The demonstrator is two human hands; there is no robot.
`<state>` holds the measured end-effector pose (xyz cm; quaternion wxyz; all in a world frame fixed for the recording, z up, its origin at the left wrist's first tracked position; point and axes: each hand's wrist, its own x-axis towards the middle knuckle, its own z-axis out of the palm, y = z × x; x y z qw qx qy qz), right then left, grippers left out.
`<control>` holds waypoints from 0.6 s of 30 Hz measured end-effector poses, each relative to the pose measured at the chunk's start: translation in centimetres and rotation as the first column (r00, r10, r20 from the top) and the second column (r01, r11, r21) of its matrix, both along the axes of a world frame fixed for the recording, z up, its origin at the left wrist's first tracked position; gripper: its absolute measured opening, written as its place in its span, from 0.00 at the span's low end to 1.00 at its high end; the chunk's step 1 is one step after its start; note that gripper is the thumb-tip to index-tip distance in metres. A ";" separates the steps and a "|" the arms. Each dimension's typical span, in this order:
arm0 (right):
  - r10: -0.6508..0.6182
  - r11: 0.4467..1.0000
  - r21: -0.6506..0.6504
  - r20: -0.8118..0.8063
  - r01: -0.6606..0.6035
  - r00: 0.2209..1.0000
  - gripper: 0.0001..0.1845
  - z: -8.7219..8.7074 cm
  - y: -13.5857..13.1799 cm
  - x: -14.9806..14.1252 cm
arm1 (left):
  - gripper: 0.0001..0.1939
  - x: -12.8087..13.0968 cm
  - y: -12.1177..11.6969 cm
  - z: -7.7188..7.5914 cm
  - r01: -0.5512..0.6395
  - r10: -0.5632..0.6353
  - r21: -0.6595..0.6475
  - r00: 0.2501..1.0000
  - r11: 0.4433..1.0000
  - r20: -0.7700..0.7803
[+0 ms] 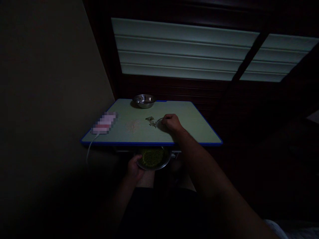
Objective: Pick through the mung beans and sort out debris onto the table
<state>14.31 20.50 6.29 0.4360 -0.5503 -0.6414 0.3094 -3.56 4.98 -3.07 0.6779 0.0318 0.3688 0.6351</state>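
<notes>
My left hand [134, 167] grips the rim of a steel bowl [166, 160] full of small green grains, held just under the near edge of a small pale-green table [194, 126] with blue trim. My right hand [171, 122] rests on the tabletop with its fingers curled, next to a little heap of dark grains [150, 121]. A thin curved metal rim shows beside its fingers; what they hold is unclear.
An empty steel bowl [144, 100] sits at the table's far edge. A pixelated pink object [104, 123] with a white cable [90, 147] lies at the left end. A plain wall stands left, a slatted window behind. The room is dark.
</notes>
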 end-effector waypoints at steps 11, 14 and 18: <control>0.030 1.000 0.003 -0.029 -0.030 0.999 0.09 0.0 -0.2 -0.1 | 0.21 0.0 -0.1 0.2 0.007 -0.007 -0.004 1.000 1.000 0.004; 0.024 1.000 0.014 -0.024 -0.024 0.999 0.09 0.1 -0.1 0.0 | 0.21 0.0 -0.1 0.2 0.011 -0.011 -0.008 1.000 1.000 -0.004; 0.018 1.000 0.003 -0.012 -0.018 1.000 0.10 -0.2 0.0 -0.1 | 0.21 0.0 -0.1 0.1 0.014 -0.014 -0.005 1.000 1.000 -0.005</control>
